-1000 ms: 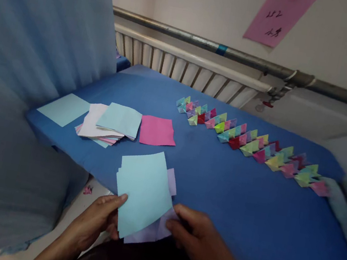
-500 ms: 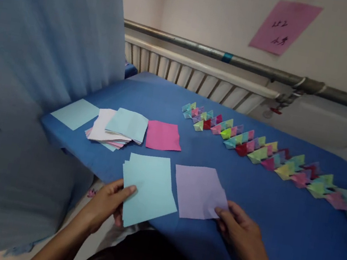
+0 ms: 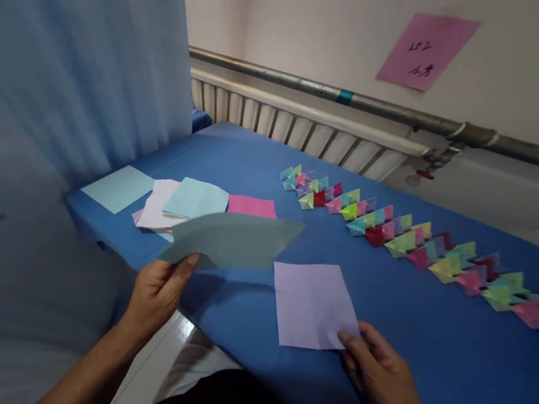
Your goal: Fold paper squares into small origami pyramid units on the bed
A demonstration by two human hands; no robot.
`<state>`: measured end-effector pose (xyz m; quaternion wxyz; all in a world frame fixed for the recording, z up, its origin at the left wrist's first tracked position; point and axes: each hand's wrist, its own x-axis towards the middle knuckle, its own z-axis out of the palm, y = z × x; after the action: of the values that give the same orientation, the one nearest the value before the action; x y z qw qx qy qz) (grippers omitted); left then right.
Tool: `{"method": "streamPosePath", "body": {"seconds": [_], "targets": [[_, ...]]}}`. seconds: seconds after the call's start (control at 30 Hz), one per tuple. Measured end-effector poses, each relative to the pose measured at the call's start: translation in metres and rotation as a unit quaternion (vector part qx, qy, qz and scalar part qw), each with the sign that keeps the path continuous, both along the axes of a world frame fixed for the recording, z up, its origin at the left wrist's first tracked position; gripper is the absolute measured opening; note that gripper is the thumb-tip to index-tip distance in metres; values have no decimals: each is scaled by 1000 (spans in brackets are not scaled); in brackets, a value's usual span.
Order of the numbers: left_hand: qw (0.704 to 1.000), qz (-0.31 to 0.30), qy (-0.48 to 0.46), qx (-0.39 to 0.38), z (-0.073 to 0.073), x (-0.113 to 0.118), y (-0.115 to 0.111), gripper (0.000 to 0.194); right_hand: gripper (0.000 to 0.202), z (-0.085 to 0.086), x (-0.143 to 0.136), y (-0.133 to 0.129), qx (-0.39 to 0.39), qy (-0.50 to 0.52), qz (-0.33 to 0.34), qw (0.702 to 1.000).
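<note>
My left hand point(image 3: 160, 290) is closed on light blue paper point(image 3: 237, 241), which is raised and tilted above the table, bowed along its length. How many sheets it pinches I cannot tell. Between thumb and fingers, my right hand point(image 3: 372, 360) holds the lower right corner of a square purple sheet point(image 3: 311, 305) low over the blue surface. Beyond the left hand lies a pile of white paper point(image 3: 159, 201) with other colours below, topped by folded-looking light blue sheets point(image 3: 197, 199). A pink sheet point(image 3: 253, 206) beside the pile is partly hidden by the raised paper.
Several rows of small folded colored paper pieces point(image 3: 398, 237) run across the blue table point(image 3: 236, 152). A light blue sheet point(image 3: 117, 188) lies at the left edge near a blue curtain point(image 3: 60, 91). Behind stand a radiator point(image 3: 283, 118) and a metal pipe point(image 3: 393, 111).
My left hand has lifted and tipped the light blue paper up and away, toward the pile and pink sheet. My right hand with the purple sheet has barely moved. The view has tilted slightly.
</note>
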<state>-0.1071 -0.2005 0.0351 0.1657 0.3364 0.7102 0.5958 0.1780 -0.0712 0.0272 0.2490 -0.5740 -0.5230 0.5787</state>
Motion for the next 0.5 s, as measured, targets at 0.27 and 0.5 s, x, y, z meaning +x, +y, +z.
{"method": "streamPosePath", "body": {"seconds": [0.27, 0.5], "targets": [[999, -30, -21, -1, -41, 1, 18, 33, 29, 0, 1, 0, 8, -4, 6, 1000], [997, -12, 60, 35, -36, 6, 36, 37, 31, 0, 0, -1, 16, -19, 3, 1000]]}}
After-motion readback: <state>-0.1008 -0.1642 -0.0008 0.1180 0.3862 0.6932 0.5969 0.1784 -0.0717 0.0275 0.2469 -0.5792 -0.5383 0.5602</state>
